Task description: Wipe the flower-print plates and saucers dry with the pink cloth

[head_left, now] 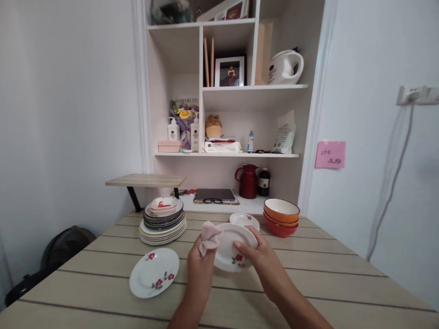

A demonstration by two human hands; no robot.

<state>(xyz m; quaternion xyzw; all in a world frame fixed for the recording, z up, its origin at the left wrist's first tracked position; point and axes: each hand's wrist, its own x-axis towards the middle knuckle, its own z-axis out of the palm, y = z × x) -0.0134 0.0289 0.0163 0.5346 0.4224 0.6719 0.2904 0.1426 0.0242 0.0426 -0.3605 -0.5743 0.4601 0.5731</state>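
Tilted above the table is a white plate (228, 249) with red flowers. My right hand (259, 256) grips its right edge, thumb on the upper face. Closed around a pale pink cloth (211, 236), my left hand (200, 262) is at the plate's left edge; part of the cloth meets the rim there. On the table to the left lies a larger flowered plate (154, 273). Behind the held plate sits a small flowered plate (244, 220), partly hidden by it.
Stacked plates (163, 230) topped by small dishes stand at the left back. Orange and red bowls (281, 217) are nested at the right back. Behind them are a red jug (247, 182), a dark bottle (264, 183) and a laptop (215, 195). A raised wooden shelf (146, 180) overhangs the left corner.
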